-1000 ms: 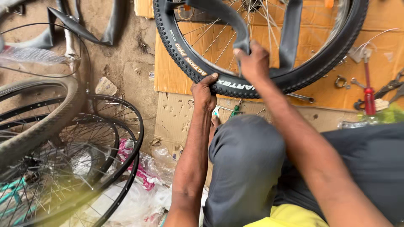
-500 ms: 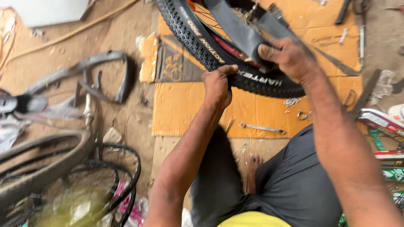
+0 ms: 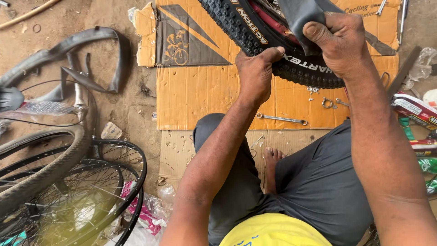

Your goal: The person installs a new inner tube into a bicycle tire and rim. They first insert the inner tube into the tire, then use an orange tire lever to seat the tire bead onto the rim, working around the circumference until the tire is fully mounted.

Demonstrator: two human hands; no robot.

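Observation:
A black knobby bicycle tyre [image 3: 236, 27] on its wheel stands in front of me over flattened cardboard [image 3: 191, 91]. My left hand [image 3: 256, 73] grips the tyre's near edge, thumb hooked over the bead. My right hand [image 3: 339, 41] pinches a black rubber inner tube [image 3: 298, 18] that comes out of the tyre. A red rim strip shows inside the tyre. I sit on the floor in dark shorts, with a bare foot [image 3: 272, 159] tucked under.
A silver wrench [image 3: 282, 119] and small nuts and washers [image 3: 325, 102] lie on the cardboard. Loose inner tubes [image 3: 86, 59] lie on the dirt floor at left. Spoked wheels and tyres [image 3: 68, 182] are stacked at lower left. Coloured boxes [image 3: 416, 111] sit at right.
The view has tilted down and closer, so the tyre and both hands now sit higher and larger in frame. My right hand has pulled the inner tube further over the tyre's edge.

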